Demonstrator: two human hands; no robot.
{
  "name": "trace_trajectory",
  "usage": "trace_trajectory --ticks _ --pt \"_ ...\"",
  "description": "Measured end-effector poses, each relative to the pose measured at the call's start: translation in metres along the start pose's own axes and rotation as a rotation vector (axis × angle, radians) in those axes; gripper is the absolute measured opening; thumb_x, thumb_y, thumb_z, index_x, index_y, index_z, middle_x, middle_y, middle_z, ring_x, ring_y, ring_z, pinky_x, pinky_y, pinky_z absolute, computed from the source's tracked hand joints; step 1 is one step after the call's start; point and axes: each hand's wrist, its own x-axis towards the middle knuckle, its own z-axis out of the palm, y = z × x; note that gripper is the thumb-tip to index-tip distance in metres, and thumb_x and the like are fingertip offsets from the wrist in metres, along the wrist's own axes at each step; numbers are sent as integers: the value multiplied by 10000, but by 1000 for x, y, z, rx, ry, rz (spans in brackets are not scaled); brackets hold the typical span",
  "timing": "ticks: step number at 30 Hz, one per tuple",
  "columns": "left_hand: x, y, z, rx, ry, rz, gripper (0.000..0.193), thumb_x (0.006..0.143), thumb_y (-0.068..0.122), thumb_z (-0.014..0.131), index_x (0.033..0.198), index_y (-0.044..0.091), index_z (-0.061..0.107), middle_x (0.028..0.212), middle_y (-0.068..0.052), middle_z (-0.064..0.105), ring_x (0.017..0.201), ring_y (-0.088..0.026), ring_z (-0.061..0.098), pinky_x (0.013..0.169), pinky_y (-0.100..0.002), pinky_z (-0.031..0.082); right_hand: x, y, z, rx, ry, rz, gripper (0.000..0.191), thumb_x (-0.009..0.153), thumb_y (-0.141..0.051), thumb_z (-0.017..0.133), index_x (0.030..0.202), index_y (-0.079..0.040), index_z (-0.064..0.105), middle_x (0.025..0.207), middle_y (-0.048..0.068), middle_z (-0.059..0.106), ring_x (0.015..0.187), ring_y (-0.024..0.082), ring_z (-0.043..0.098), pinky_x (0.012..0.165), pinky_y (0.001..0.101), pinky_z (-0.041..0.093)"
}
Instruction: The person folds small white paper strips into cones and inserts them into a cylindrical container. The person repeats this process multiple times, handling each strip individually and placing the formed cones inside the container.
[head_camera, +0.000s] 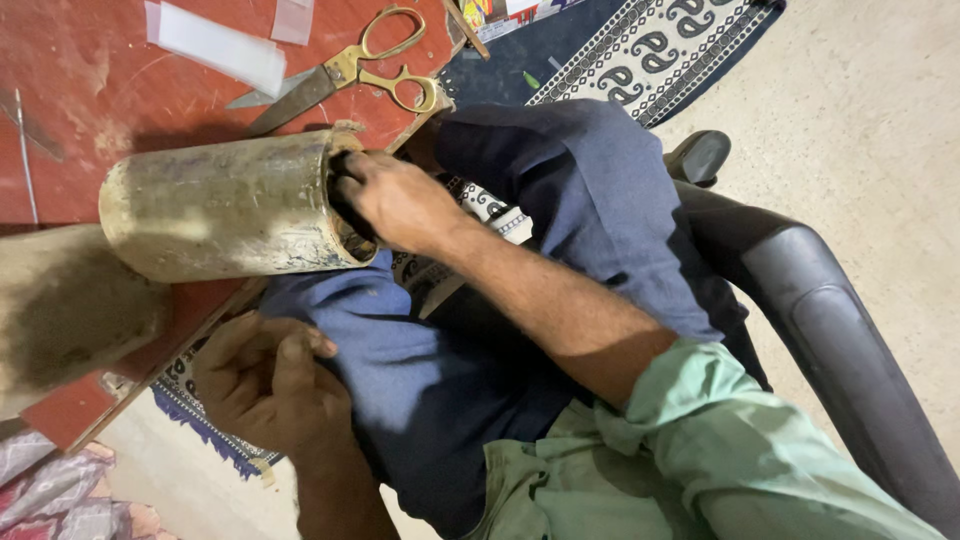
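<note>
A worn, cream-coloured hollow cylinder (220, 205) lies on its side at the edge of the red table (90, 90). My right hand (395, 200) grips its open end, fingers tucked inside the rim and thumb on the outside. My left hand (265, 385) rests on my thigh in blue trousers (420, 370), just below the table edge. Its fingers are curled closed, and I see nothing in them.
Brass-handled scissors (350, 70) and clear plastic strips (220, 45) lie on the table behind the cylinder. A smudged beige object (70, 310) sits left of it. A black chair (830, 330) is on the right. A patterned rug (650, 50) covers the floor.
</note>
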Motion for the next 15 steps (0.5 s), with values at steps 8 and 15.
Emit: trace_trajectory --ticks 8,15 --pt "0 -3 -3 -39 0 2 254 1044 -42 673 1275 -20 569 867 -156 661 690 -154 598 667 -264 541 7 4 16 -76 -41 -90 229 826 -137 599 939 35 701 994 169 668 1011 344 637 917 424 531" --pt "2 -3 -4 -93 6 -9 244 1041 -33 684 1261 -30 579 879 -166 660 689 -157 600 655 -264 544 -8 1 0 -180 157 -118 197 806 -164 613 879 -12 715 1034 130 661 1050 307 587 893 413 469"
